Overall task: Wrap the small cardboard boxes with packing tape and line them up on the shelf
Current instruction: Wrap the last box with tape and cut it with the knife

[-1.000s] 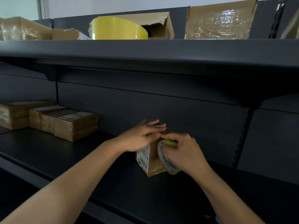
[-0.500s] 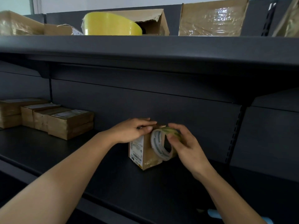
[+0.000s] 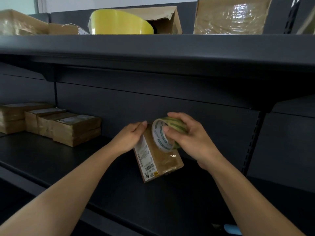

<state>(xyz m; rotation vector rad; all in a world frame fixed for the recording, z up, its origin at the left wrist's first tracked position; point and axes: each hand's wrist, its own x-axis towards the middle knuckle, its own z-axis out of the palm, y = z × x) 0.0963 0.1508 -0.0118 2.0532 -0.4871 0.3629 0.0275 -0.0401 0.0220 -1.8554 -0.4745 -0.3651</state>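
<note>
My left hand (image 3: pixel 131 135) grips the small cardboard box (image 3: pixel 159 159) at its upper left edge, fingers curled over the top and the palm against the labelled side. The box is tilted, its top leaning toward my left hand and its labelled face turned to the camera. It sits low over the lower shelf (image 3: pixel 68 160), near the dark back panel; I cannot tell whether its bottom edge rests on the shelf.

My right hand (image 3: pixel 191 139) holds the tape roll (image 3: pixel 164 133), thumb on the near rim, fingers curled over the outer winding. The roll touches the top right corner of the box, directly beside my left fingertips. Glossy tape covers the brown front face of the box.

Far left on the same shelf, a row of wrapped boxes (image 3: pixel 75 132) stands well apart from both hands. The upper shelf (image 3: pixel 153 46) carries a yellow roll (image 3: pixel 119 23) and an open carton (image 3: pixel 164 19).
</note>
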